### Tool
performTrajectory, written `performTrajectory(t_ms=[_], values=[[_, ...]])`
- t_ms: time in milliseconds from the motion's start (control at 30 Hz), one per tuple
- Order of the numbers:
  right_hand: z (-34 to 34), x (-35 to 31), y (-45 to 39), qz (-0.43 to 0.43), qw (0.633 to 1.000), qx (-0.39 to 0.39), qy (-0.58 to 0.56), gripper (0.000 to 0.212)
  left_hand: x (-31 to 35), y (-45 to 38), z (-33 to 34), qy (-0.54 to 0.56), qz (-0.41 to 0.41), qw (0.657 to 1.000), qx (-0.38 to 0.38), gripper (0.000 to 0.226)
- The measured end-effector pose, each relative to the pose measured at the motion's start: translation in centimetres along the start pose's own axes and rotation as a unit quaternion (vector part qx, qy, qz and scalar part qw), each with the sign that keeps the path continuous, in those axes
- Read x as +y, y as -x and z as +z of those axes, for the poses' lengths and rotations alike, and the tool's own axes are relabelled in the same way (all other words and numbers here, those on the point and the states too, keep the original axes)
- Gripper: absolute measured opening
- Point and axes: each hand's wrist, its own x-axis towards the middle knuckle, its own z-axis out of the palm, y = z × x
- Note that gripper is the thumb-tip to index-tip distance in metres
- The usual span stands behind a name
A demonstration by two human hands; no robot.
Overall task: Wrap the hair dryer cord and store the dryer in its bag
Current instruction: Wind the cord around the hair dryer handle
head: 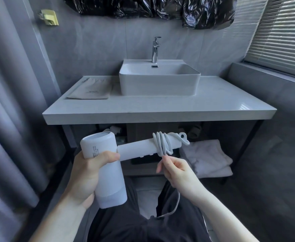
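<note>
My left hand (88,169) grips the barrel of a white hair dryer (106,172), held below the counter's front edge. Its handle (139,148) points right. Several loops of the white cord (162,143) are wound around the far end of the handle. My right hand (174,169) pinches the cord just under those loops. The loose rest of the cord (177,203) hangs down past my right wrist. A flat beige bag (91,89) lies on the counter to the left of the sink.
A white basin (159,79) with a chrome faucet (155,49) stands on the grey counter (160,107). Folded white towels (207,159) lie on the shelf underneath. A curtain hangs at left, window blinds at right, black plastic above.
</note>
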Motion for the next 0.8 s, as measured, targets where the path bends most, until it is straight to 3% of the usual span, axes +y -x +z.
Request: performTrajectory(t_ms=[167, 367, 600, 800], values=[[0.8, -0.4, 2.3, -0.006, 0.994, -0.076, 0.083, 0.049, 0.3, -0.6, 0.0, 0.011, 0.028, 0.997, 0.074, 0.042], [1.0, -2.3, 4.8, -0.068, 0.989, -0.042, 0.127, 0.043, -0.3, -1.4, -0.3, -0.053, 0.073, 0.986, 0.14, 0.033], [-0.5, -5.4, 5.1, -0.146, 0.981, 0.027, 0.126, 0.043, -2.3, -1.3, -0.8, -0.091, 0.038, 0.987, 0.128, 0.04], [-1.6, -6.3, 4.3, -0.154, 0.979, 0.065, 0.119, 0.042, -2.9, -1.0, -0.6, -0.134, 0.033, 0.988, 0.076, 0.044]])
